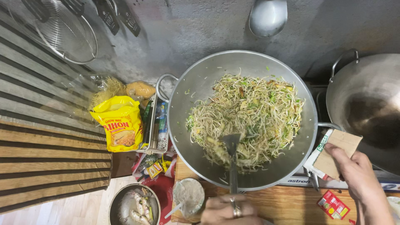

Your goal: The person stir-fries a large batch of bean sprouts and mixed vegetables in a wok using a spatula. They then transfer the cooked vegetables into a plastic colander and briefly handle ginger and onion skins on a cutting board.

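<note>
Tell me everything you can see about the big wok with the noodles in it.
The wok is a wide, round, silvery metal pan with a loop handle at its left rim and another at the right. It sits on a stove beside a second wok. Thin noodles mixed with green bits fill its middle. A dark spatula rests in them, its handle held by the left hand. The right hand holds cardboard against the right handle.
</note>
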